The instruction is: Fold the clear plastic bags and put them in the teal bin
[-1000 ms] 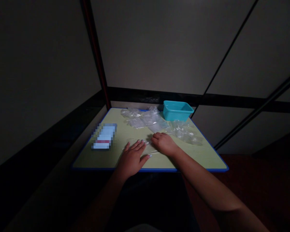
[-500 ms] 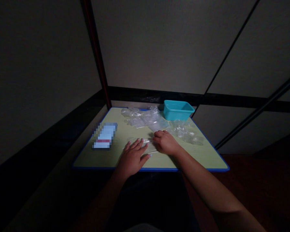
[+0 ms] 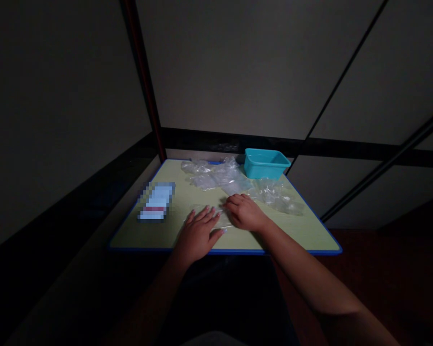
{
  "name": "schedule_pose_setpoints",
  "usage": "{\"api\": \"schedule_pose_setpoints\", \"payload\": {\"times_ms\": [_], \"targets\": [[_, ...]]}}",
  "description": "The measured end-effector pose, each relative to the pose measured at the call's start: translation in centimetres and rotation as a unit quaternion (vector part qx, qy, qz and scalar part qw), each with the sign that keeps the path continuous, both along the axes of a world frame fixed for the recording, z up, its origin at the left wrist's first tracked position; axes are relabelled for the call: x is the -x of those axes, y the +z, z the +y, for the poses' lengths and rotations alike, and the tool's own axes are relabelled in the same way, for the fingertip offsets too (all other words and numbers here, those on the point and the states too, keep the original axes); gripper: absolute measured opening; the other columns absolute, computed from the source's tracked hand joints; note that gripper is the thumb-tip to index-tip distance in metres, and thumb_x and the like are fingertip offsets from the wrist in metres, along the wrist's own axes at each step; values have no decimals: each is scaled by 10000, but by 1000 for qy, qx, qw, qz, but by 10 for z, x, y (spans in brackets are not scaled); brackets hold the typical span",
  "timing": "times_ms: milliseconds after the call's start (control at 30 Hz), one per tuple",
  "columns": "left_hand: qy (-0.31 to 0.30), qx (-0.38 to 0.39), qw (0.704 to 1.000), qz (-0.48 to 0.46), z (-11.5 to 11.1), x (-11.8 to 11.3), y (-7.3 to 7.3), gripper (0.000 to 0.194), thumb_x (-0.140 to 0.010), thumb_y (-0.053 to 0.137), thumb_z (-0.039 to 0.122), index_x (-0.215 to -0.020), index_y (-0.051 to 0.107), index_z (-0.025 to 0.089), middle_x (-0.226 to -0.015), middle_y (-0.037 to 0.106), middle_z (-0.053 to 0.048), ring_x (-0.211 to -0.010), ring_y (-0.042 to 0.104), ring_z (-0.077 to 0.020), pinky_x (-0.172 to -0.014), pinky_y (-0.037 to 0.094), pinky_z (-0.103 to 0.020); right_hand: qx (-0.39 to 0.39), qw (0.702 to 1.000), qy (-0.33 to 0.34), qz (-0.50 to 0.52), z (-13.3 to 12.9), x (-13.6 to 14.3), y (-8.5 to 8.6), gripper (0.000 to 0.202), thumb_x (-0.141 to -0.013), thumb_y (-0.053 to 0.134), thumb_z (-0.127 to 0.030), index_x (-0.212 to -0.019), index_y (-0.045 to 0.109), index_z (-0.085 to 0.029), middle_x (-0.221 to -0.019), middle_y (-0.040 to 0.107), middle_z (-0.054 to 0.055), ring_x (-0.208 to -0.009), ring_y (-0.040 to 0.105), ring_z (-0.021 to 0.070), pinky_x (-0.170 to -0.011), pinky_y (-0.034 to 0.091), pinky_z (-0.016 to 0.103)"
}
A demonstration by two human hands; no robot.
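A small clear plastic bag (image 3: pixel 224 220) lies flat near the front of the pale green table (image 3: pixel 139 236). My left hand (image 3: pixel 196 236) rests palm down over its left part, fingers spread. At the bag's right end is my right hand (image 3: pixel 247 213), its fingers curled and pinched together on the film; the fingertips are partly hidden. Beyond my hands, several crumpled clear plastic bags (image 3: pixel 211 179) lie in a heap. Another crumpled clear bag (image 3: pixel 276 198) spreads to the right of my right hand.
A turquoise plastic tub (image 3: pixel 265 169) stands at the back right corner. On the left side lies a pixelated, phone-like object with a lit face (image 3: pixel 156 202). A blue rim edges the table, and wall panels (image 3: pixel 227 72) rise behind and to the left.
My right hand has shifted slightly to the left along the bag, toward my left hand. My left hand stays where it was.
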State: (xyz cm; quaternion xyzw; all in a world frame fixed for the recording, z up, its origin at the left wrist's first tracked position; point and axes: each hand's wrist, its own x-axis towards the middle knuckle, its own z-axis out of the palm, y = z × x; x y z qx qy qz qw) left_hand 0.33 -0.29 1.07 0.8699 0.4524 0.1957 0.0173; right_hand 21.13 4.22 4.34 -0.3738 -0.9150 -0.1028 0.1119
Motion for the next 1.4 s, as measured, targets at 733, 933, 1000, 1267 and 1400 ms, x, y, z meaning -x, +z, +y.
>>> {"api": "schedule_pose_setpoints", "payload": {"times_ms": [733,933,1000,1267,1400], "targets": [[102,-71,991,-56,0,-2,-8,447,-882,469,370,-1150,617,44,-1217,615,-200,-1176,556,-280,-1007,441,-408,-101,994,28,-22,11,16,-14,296,-960,440,-266,-815,679,-170,-866,635,66,-836,500,173,-697,297,326],[110,-52,991,-55,-1,-2,-6,469,-884,461,380,-1180,600,43,-1237,603,-195,-1190,545,-279,-1020,430,-394,-66,997,28,-14,10,11,-12,270,-950,474,-284,-884,718,-189,-877,638,69,-812,514,163,-680,266,322],[110,-44,991,-55,-1,-2,-6,481,-885,457,380,-1182,597,28,-1241,597,-206,-1192,542,-284,-1028,423,-392,-56,998,35,-13,10,9,-10,246,-942,492,-288,-933,725,-212,-920,645,71,-831,523,164,-690,262,324],[122,-62,990,-32,-1,-1,-8,515,-891,438,405,-1200,585,21,-1266,576,-216,-1229,502,-294,-1046,393,-408,-61,997,45,-9,10,6,-10,240,-936,496,-299,-990,725,-249,-976,663,73,-869,537,177,-707,260,326],[95,-67,992,-41,-5,0,0,460,-880,473,380,-1223,588,97,-1346,518,-176,-1292,426,-306,-1078,330,-486,-55,997,46,-7,11,6,-11,249,-940,486,-303,-991,723,-247,-992,662,81,-883,536,180,-717,268,326]]}}
